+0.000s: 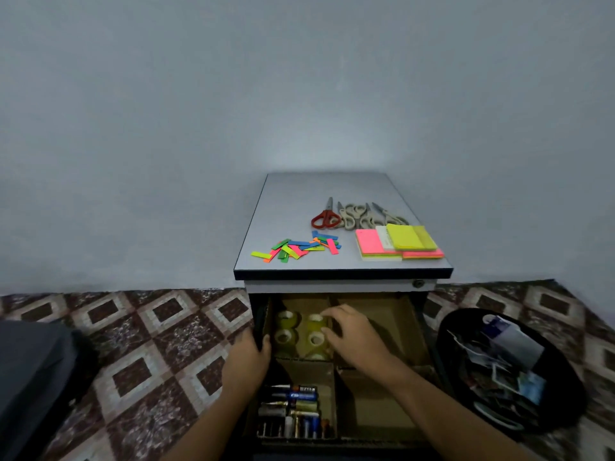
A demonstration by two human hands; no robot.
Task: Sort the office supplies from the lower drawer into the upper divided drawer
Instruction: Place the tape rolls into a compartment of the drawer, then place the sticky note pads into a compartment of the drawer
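At the far-left compartment of the open divided drawer [376, 439], the right hand [352, 331] lies with bent fingers over the tape rolls [286, 336], touching the far right-hand roll. Whether it clasps that roll cannot be told; the left hand [248, 357] grips the drawer's left wall, thumb hooked inside. With batteries [293, 407] in the near-left compartment, the tape step seems nearly done, and the next move calls for carrying the scissors [356, 216], sticky notes [399, 244] or coloured tabs [296, 247] from the cabinet top [299, 201] into a right compartment.
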